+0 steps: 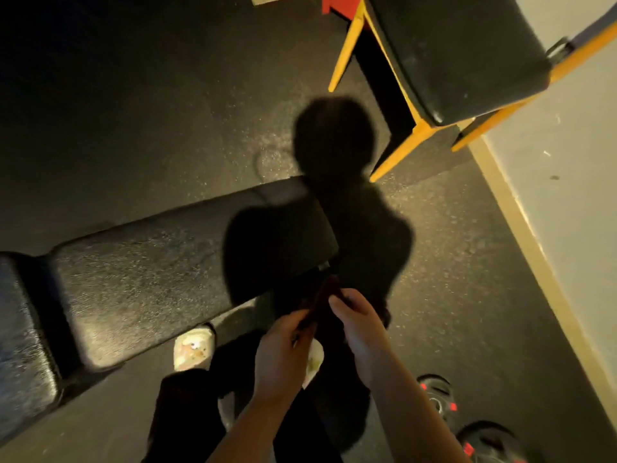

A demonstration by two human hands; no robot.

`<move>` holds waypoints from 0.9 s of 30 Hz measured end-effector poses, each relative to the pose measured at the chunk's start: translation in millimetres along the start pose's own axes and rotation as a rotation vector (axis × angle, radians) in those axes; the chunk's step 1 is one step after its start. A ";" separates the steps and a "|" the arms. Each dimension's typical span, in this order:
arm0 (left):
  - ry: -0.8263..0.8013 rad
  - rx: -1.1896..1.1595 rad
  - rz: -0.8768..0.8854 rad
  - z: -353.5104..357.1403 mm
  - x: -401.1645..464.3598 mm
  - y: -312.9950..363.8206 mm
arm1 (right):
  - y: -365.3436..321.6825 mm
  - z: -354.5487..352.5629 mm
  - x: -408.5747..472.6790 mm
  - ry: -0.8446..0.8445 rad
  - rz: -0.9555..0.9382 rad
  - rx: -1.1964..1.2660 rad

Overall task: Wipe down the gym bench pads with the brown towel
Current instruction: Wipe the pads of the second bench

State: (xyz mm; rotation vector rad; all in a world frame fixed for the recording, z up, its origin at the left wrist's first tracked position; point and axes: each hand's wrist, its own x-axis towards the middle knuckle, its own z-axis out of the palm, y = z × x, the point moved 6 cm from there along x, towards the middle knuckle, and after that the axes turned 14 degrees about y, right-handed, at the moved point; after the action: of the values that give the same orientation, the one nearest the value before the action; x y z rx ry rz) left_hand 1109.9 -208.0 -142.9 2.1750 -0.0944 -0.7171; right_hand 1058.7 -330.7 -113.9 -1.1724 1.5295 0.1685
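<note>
Hands: left hand (283,349) and right hand (359,325) both pinch the brown towel (322,304).
Advice: bunch it flat before pressing onto the bench pad (160,272).

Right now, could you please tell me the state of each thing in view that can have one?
Brown towel: bunched, held in both hands, off the pad.
Left hand: grips the towel.
Right hand: pinches the towel.
Flat bench pad: level, bare, partly in the person's shadow.
Smaller pad: beside it, across a gap.
Yellow-framed bench pad: tilted, untouched.
Weight plates: lying on the floor.
</note>
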 end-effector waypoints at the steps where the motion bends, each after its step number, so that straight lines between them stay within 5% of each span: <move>1: 0.011 -0.025 -0.001 8.9 6.7 9.7 | -7.2 -10.9 7.8 0.010 -0.006 0.018; 7: 0.053 -0.071 0.025 31.0 58.1 43.8 | -56.6 -29.8 55.3 -0.022 -0.097 -0.072; 13: 0.055 -0.162 -0.081 41.2 121.1 76.7 | -128.6 2.8 93.0 -0.185 -0.245 -0.431; 27: 0.558 -0.177 -0.250 -112.9 243.7 85.8 | -306.3 168.9 113.6 -0.369 -0.469 -0.684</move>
State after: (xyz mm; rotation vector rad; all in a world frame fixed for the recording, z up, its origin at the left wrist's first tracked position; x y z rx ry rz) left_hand 1387.0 -259.4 -136.3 2.1541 0.5170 -0.2166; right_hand 1411.5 -434.5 -119.4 -1.8826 0.8481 0.5858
